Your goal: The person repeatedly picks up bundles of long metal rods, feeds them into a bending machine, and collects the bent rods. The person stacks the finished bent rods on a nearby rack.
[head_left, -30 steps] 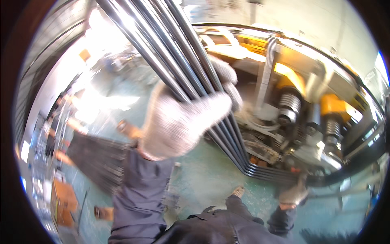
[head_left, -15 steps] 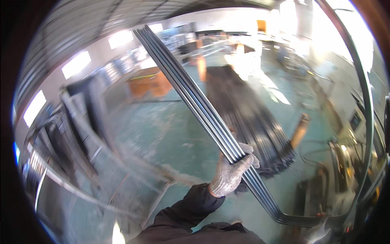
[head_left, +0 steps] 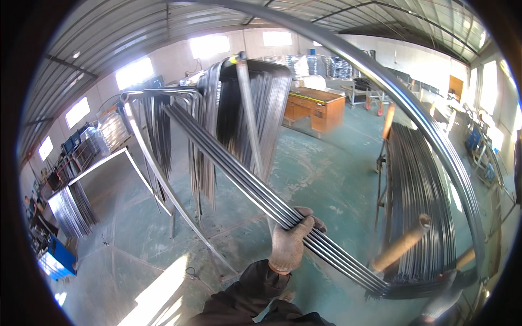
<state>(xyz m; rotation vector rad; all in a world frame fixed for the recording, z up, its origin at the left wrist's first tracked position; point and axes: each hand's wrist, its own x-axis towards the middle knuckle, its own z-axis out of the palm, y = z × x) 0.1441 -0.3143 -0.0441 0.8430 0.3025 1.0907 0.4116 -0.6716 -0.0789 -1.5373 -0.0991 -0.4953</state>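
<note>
A bundle of several long, dark, shiny metal bars [head_left: 239, 175], bent into a U, spans the view. One leg slopes to the upper left; the other arcs high along the right side. My left hand [head_left: 288, 247], in a light knit glove, is wrapped round the near leg from below, fingers and thumb over the bars. At the lower right, my right hand [head_left: 439, 302], gloved and blurred, grips the bundle near its bent end; part of its fingers is hidden.
Bent bars [head_left: 253, 103] hang in rows on a rack with a slanting metal post [head_left: 250, 117] ahead. More bars [head_left: 418, 201] hang at the right, by a brown tube end [head_left: 405, 242]. A wooden desk [head_left: 329, 115] stands behind; a blue box [head_left: 57, 258] is at far left.
My view has swung left, so the hanging bars now stand ahead and the other stack sits at the right. Both hands still hold the bundle, whose free end now points toward the rack.
</note>
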